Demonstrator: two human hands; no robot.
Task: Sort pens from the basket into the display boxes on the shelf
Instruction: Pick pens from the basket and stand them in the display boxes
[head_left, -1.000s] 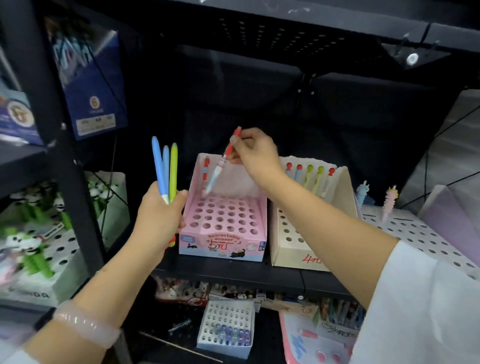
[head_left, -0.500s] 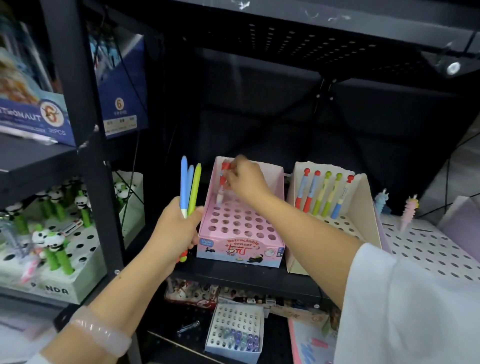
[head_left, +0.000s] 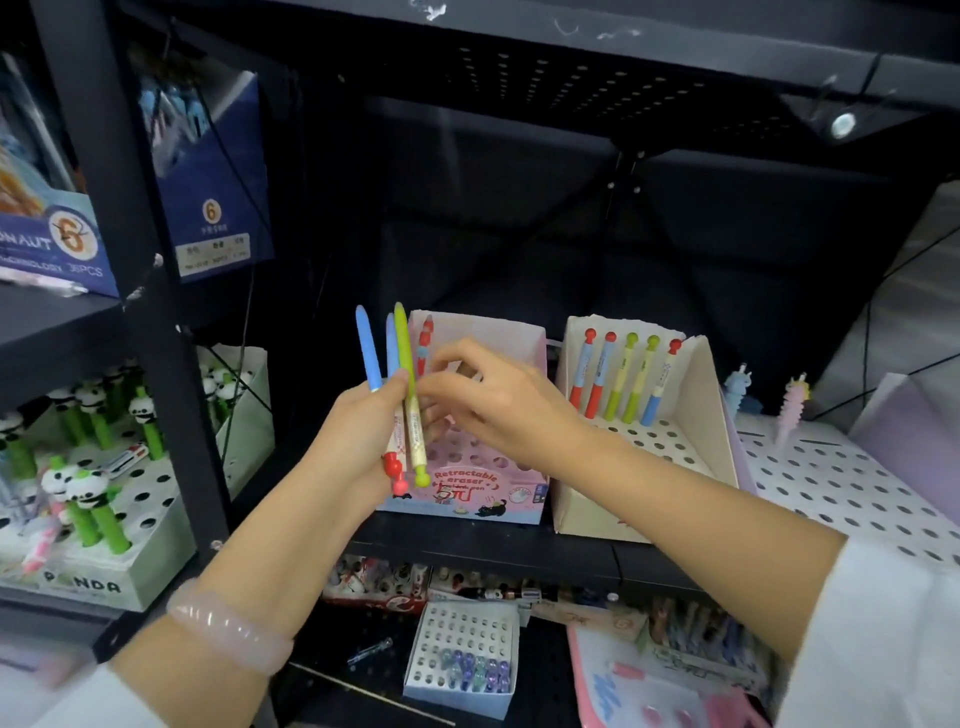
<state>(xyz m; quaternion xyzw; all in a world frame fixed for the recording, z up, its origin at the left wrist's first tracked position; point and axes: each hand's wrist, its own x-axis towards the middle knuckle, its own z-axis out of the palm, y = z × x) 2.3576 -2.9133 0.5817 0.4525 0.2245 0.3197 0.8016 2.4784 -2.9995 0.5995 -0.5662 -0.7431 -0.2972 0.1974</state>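
My left hand (head_left: 358, 436) grips three pens upright: two blue pens (head_left: 367, 347) and a green pen (head_left: 403, 353), their ball ends pointing down. My right hand (head_left: 501, 408) has come across in front of the pink display box (head_left: 488, 332), and its thumb and fingertips pinch the green pen just above my left thumb. A red-topped pen (head_left: 425, 347) stands in the pink box's back-left hole. To the right, the cream display box (head_left: 714, 415) holds a row of several pens (head_left: 623, 382) along its back.
A black shelf post (head_left: 130, 260) rises at the left, with a panda pen box (head_left: 93, 579) beyond it. A white perforated tray (head_left: 831, 483) with two unicorn pens (head_left: 792, 410) lies on the right. A small white box (head_left: 462, 654) sits on the lower shelf.
My right hand set the red-topped pen into the pink box's back row, let go, and moved left to the green pen in my left hand. My view moved closer.
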